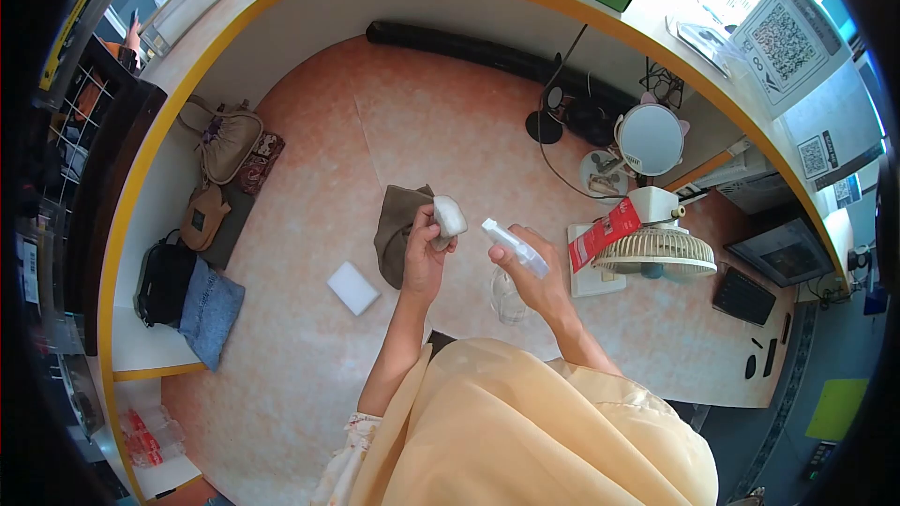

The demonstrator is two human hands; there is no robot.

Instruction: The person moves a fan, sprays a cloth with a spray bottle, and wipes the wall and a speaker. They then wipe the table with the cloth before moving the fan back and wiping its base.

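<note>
My left hand (427,253) grips a small whitish-grey block (450,216) between thumb and fingers, over a brown cloth (396,234) on the counter. To its right, my right hand (532,267) is wrapped round a clear spray bottle with a white spray head (499,232), whose nozzle faces the block. The two do not touch. A white rectangular sponge (353,288) lies on the counter, left of my left forearm. Beside my right hand, a clear round glass or container (509,305) is partly hidden.
A cream fan (656,253) with a red packet (605,231) stands close on the right, near a round mirror (651,140). Bags (211,309) line the left side. A black roll (450,45) lies along the back wall; a keyboard (743,296) is far right.
</note>
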